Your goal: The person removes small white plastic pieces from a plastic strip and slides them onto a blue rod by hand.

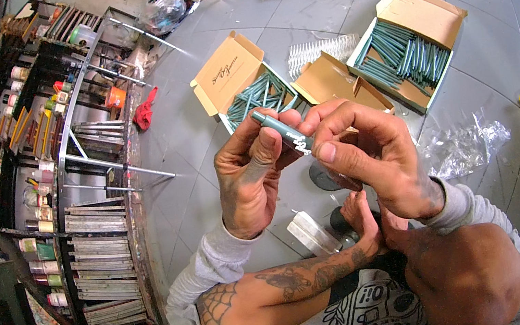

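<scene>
Currently pen is held up between both hands, over the floor. Left hand: fingers grasping it, thumb on its side. Right hand: fingers bunched at the printed end, can't tell if gripping. Beyond: left box and right box, both open, green pens inside. Clear wrap lies right.

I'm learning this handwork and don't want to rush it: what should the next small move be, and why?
Probably ease the right hand slightly back, with the left hand gripping the slender dark green cylindrical pen-like piece. Its white markings sit right beside the right hand, which seems to cover that end, so backing off should bare it for a look.
</scene>
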The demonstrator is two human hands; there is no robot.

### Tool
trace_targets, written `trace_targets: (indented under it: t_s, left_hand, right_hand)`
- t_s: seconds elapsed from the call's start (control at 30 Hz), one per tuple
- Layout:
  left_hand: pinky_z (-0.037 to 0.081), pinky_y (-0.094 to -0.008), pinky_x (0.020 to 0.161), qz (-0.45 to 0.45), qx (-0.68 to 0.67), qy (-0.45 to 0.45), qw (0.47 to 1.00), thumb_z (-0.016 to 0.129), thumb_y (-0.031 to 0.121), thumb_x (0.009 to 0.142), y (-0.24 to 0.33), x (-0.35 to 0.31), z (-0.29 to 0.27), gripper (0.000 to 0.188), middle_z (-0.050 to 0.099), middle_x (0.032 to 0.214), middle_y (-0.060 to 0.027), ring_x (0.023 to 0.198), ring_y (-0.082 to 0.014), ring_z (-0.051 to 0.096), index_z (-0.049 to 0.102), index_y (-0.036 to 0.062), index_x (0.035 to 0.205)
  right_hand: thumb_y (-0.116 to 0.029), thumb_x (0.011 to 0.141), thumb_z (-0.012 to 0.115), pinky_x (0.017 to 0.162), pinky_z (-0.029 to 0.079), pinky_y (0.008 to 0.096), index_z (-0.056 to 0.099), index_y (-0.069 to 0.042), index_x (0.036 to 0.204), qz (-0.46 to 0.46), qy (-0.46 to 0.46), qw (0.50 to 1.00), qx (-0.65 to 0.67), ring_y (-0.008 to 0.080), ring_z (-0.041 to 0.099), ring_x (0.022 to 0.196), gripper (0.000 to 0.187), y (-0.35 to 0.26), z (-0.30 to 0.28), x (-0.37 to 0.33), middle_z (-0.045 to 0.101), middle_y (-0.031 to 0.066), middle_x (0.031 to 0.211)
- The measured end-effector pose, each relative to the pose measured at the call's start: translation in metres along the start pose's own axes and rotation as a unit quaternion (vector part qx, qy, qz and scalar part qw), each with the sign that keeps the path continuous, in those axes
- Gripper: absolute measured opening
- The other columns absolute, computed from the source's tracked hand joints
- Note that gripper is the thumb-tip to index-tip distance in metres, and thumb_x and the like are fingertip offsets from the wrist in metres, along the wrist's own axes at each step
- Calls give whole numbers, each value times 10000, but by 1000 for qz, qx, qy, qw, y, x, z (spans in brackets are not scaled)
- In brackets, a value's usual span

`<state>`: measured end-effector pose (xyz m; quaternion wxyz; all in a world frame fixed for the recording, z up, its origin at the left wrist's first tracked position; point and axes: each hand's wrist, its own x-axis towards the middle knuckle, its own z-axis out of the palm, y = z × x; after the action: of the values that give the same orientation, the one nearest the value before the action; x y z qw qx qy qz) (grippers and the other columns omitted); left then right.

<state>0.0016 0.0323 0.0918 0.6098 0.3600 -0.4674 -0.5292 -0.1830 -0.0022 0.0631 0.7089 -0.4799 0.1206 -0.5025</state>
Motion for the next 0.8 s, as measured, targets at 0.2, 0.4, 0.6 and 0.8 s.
trace_targets:
  t_s: [0.2, 0.4, 0.6, 0.8]
  left_hand:
    - [614, -388, 836, -4, 54, 21, 998, 628, 184, 983, 3, 0, 4, 300, 693, 1138, -136, 995, -203, 691, 622, 22, 1236]
    - [629, -321, 782, -12, 71, 33, 997, 636, 191, 977, 3, 1, 10, 307, 695, 1136, -132, 1011, -205, 697, 625, 27, 1237]
    - [629, -305, 788, -17, 68, 45, 997, 619, 194, 988, 4, 0, 11, 298, 689, 1149, -128, 1010, -211, 702, 625, 35, 1240]
    - [631, -312, 788, -32, 25, 44, 998, 598, 219, 1002, 11, 1, 16, 312, 687, 1144, -138, 1006, -212, 705, 617, 28, 1247]
  right_hand:
    - [-164, 972, 650, 620, 495, 251, 615, -1, 1039, 50, -12, 999, 0, 102, 594, 755, 180, 1, -2, -1, 615, 57, 944]
    - [-173, 974, 649, 526, 461, 230, 613, 8, 1036, 59, 15, 998, 17, 87, 573, 670, 195, 0, 0, -2, 609, 38, 837]
    - [-173, 963, 658, 510, 402, 213, 625, -15, 1027, 97, 47, 994, 9, 54, 523, 625, 173, -3, 4, -2, 608, 7, 766]
    - [-193, 962, 658, 520, 372, 200, 629, -29, 1003, 87, 63, 994, -1, 29, 488, 613, 171, -1, 5, -2, 617, -5, 750]
